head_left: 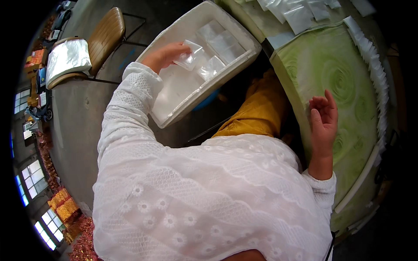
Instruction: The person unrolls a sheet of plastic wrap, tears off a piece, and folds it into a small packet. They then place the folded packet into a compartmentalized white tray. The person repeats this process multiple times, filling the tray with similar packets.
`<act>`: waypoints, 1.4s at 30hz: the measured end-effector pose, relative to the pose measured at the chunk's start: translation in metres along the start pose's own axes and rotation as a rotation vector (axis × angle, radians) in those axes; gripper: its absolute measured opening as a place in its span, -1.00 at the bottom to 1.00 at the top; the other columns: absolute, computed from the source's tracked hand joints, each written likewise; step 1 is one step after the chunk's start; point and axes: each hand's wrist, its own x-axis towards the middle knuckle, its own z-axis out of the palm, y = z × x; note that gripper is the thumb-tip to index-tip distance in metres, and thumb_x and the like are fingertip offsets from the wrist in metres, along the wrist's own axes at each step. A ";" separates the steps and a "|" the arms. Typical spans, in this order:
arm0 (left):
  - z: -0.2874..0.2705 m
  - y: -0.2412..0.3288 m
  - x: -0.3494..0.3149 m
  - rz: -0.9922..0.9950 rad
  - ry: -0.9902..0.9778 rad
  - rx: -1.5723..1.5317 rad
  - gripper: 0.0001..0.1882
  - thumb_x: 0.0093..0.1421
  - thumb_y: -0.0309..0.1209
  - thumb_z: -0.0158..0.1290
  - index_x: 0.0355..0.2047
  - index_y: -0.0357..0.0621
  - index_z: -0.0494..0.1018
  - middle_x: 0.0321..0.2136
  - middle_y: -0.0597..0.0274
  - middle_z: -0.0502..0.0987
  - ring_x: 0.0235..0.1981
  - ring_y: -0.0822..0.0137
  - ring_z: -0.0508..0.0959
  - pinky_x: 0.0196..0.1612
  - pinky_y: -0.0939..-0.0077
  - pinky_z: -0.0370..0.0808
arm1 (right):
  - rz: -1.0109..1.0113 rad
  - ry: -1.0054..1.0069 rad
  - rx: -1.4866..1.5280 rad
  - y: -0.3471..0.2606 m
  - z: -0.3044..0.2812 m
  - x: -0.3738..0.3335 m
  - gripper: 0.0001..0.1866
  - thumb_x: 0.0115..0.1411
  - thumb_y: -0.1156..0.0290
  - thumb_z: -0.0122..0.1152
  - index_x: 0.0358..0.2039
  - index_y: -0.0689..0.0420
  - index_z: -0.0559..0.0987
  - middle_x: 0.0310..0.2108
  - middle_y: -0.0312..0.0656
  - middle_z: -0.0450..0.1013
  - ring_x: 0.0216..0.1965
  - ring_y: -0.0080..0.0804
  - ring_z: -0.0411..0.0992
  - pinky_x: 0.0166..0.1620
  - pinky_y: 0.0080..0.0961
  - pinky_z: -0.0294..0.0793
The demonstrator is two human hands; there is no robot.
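My left hand [169, 53] pinches a small clear plastic packet [190, 55] over a white foam box [172, 106]. More clear packets [222, 42] lie inside the box, stacked toward its far right end. A loose, shiny packet [212, 68] rests just beneath the held one. My right hand [324, 119] is at the right, over a table with a green rose-patterned cover [305, 65]. Its fingers curl slightly, the thumb stands apart, and nothing is in it. Whether that hand touches the cover I cannot tell.
Several flat clear packets [300, 15] lie at the table's far end. A strip of stacked white pieces [370, 65] runs along its right edge. Left of the box stand a brown chair [106, 37] and a seat covered in silver sheet [69, 56]. Red and gold tinsel [65, 206] lines the left side.
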 end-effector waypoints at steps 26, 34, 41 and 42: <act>0.052 0.078 -0.021 0.661 0.158 -0.208 -0.42 0.25 -0.44 0.05 0.27 -0.20 0.23 0.17 0.06 0.35 0.16 0.28 0.35 0.23 0.41 0.28 | 0.154 0.143 0.264 -0.018 0.000 0.024 -0.53 0.23 0.62 0.11 0.17 0.20 0.36 -0.09 -0.26 0.40 -0.07 -0.53 0.38 0.04 -0.51 0.43; 0.087 0.230 -0.007 0.914 0.403 0.240 -0.28 0.10 -0.19 0.26 0.20 -0.24 0.30 0.10 0.08 0.45 0.08 0.23 0.45 0.12 0.39 0.41 | 0.010 0.165 0.205 -0.027 0.024 0.143 -0.57 0.26 0.50 0.10 0.15 0.18 0.37 -0.09 -0.25 0.39 -0.06 -0.51 0.38 0.03 -0.48 0.45; 0.121 0.243 -0.002 0.727 0.362 0.428 -0.24 0.09 -0.15 0.30 0.23 -0.19 0.28 0.13 0.00 0.40 0.11 0.18 0.43 0.15 0.39 0.40 | -0.108 0.131 0.288 0.021 0.024 0.151 -0.60 0.20 0.53 0.19 0.07 0.19 0.45 -0.16 -0.30 0.40 -0.13 -0.59 0.38 -0.04 -0.61 0.44; 0.124 0.245 0.000 0.709 0.341 0.397 -0.20 0.08 -0.13 0.31 0.25 -0.19 0.25 0.14 -0.03 0.38 0.12 0.17 0.43 0.14 0.38 0.40 | -0.098 0.123 0.291 0.020 0.023 0.152 -0.60 0.20 0.53 0.19 0.07 0.19 0.45 -0.16 -0.30 0.40 -0.14 -0.59 0.38 -0.04 -0.61 0.44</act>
